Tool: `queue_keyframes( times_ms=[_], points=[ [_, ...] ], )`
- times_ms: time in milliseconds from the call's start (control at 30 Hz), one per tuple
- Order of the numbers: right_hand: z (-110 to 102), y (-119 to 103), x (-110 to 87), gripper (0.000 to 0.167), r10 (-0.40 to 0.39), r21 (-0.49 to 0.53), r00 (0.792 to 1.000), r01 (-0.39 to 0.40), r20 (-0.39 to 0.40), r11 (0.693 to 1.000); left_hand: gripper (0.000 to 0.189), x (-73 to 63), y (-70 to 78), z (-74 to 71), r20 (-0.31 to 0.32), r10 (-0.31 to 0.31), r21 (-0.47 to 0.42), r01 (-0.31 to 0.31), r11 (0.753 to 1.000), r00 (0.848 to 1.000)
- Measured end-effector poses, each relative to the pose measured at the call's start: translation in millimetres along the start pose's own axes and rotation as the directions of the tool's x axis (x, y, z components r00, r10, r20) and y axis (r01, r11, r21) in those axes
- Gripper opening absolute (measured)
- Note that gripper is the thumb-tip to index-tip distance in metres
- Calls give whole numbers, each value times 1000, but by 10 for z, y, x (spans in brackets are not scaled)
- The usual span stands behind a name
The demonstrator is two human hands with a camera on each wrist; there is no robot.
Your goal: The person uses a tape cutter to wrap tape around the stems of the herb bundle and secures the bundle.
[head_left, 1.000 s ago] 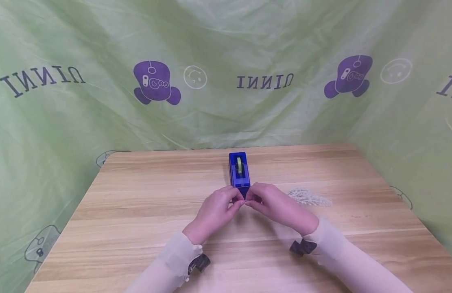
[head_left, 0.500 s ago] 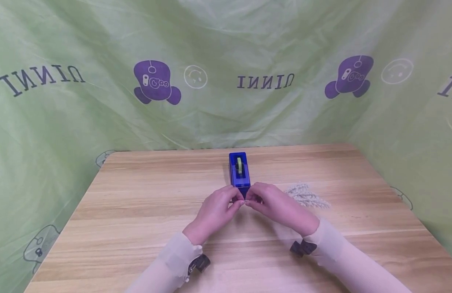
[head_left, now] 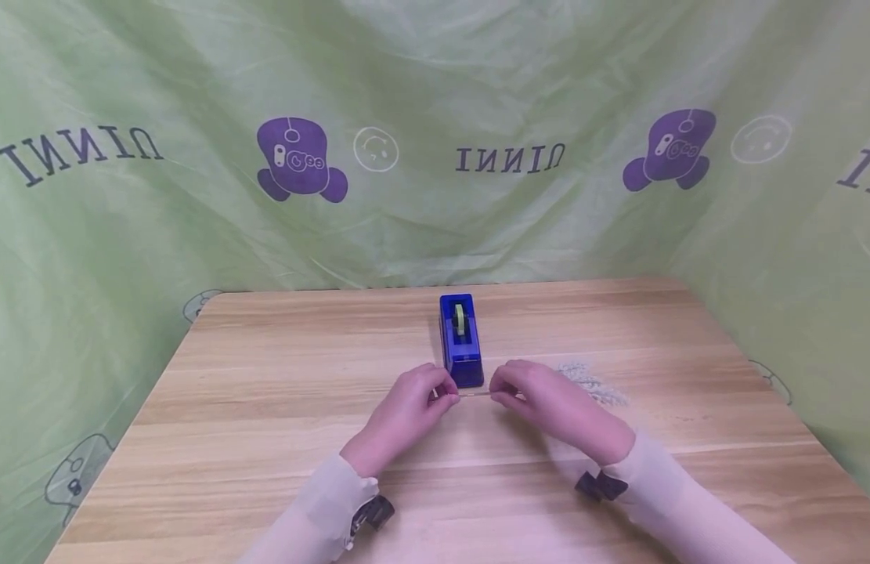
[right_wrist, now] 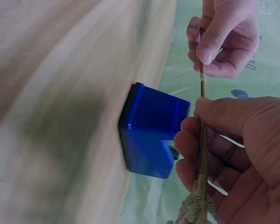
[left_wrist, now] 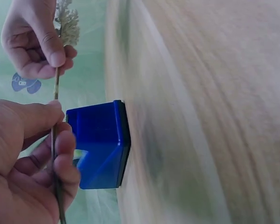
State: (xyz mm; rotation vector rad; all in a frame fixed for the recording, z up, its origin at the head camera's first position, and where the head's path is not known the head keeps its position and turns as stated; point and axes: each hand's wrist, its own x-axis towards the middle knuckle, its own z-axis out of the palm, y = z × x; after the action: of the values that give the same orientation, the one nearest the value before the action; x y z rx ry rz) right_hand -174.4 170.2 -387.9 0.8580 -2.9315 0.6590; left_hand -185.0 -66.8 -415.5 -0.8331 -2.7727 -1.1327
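Between my hands runs a thin brown stem (head_left: 474, 394) of a dried plant sprig, held level just in front of a blue tape dispenser (head_left: 463, 348). My left hand (head_left: 412, 409) pinches the stem between thumb and fingers; its lower end passes across the palm in the left wrist view. A short gap away, my right hand (head_left: 550, 403) pinches it too. Beyond the right hand spreads the pale, bushy head (head_left: 591, 384) of the sprig. A pale, shiny band (right_wrist: 203, 77) shows on the stem between the hands in the right wrist view.
The dispenser carries a yellow-green roll of tape (head_left: 460, 319) and stands upright on the wooden table (head_left: 265, 392). Green curtain (head_left: 435, 227) with purple figures hangs behind and along both sides of the table.
My hands, fingertips together earlier, have moved apart along the stem and slightly toward me. More of the dispenser's front now shows. The bushy head has shifted a little.
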Motion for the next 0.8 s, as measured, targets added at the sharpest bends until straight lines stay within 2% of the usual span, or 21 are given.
queue_keyframes(
  times_ms=[267, 400, 533, 800],
  points=[
    [151, 56, -28, 4, 5, -21, 998, -4, 64, 1000, 5, -85, -120, 37, 91, -20, -14, 21, 1000, 996],
    [243, 78, -14, 8, 21, -31, 996, -18, 84, 999, 9, -118, -177, 103, 131, -33, 29, 30, 999, 991],
    [336, 86, -17, 10, 27, -31, 994, -24, 102, 999, 12, -136, -211, 157, 149, -45, 77, 34, 996, 988],
    [422, 82, -35, 15, 3, -91, 997, 4, 81, 996, 14, -161, -231, 190, 166, -59, 103, 42, 994, 984]
  ],
)
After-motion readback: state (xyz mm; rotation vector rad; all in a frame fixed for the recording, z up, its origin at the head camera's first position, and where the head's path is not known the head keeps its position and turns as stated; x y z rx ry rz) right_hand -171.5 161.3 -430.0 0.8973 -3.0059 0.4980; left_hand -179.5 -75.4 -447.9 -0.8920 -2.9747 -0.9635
